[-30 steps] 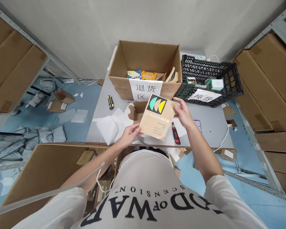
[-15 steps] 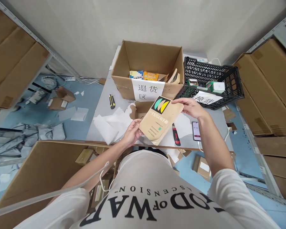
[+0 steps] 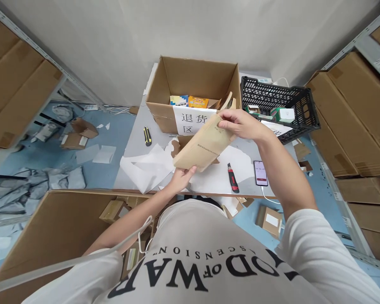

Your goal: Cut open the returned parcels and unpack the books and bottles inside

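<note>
A tan paperback book (image 3: 202, 145) is held tilted over the table, its plain side with small print facing up. My left hand (image 3: 182, 178) grips its lower edge with the thumb on top. At the upper right corner, my right hand (image 3: 237, 123) pinches the book between thumb and fingers. Partly hidden beneath it is a small open carton (image 3: 178, 145). Behind stands a large cardboard box (image 3: 163, 116) with a white paper label and several books inside, among them an orange book (image 3: 198, 102). A red and black utility knife (image 3: 232, 178) lies right of the book.
A black plastic crate (image 3: 280, 95) with small boxes stands at the back right. On the table (image 3: 134, 135) lie a yellow and black cutter (image 3: 147, 136), crumpled white paper (image 3: 145, 164) and a phone (image 3: 260, 173) on a cable. Cartons fill shelves on both sides.
The book's printed front cover has turned out of sight and its plain side now shows. Both hands have shifted a little left, the right one also up.
</note>
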Motion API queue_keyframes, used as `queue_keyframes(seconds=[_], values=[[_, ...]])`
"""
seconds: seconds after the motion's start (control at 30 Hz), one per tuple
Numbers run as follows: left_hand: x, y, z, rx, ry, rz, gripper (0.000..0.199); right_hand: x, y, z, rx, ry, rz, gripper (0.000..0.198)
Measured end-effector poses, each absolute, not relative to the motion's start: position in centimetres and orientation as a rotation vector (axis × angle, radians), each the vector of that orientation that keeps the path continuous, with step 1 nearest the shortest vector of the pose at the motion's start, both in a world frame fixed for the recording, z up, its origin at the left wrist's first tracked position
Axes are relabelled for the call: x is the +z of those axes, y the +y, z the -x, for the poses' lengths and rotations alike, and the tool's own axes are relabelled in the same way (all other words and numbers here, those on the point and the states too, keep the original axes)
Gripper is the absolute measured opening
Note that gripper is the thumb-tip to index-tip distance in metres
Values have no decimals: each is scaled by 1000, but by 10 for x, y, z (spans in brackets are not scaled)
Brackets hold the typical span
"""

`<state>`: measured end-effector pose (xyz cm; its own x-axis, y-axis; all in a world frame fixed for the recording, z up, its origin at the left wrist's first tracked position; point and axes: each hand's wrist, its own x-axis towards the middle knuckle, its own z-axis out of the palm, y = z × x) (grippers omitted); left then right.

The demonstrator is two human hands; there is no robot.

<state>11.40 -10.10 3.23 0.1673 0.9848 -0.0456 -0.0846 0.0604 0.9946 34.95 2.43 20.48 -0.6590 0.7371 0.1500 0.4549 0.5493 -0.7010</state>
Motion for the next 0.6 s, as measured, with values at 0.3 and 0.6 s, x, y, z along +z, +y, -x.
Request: queue_keyframes(seconds=[0.3, 0.6], values=[[40, -120, -130, 1058, 1038, -635, 66, 169, 51, -330, 866, -2433, 1157, 36], [38, -126, -141, 1081, 1099, -573, 60, 147, 57, -336, 948, -2351, 1146, 25]])
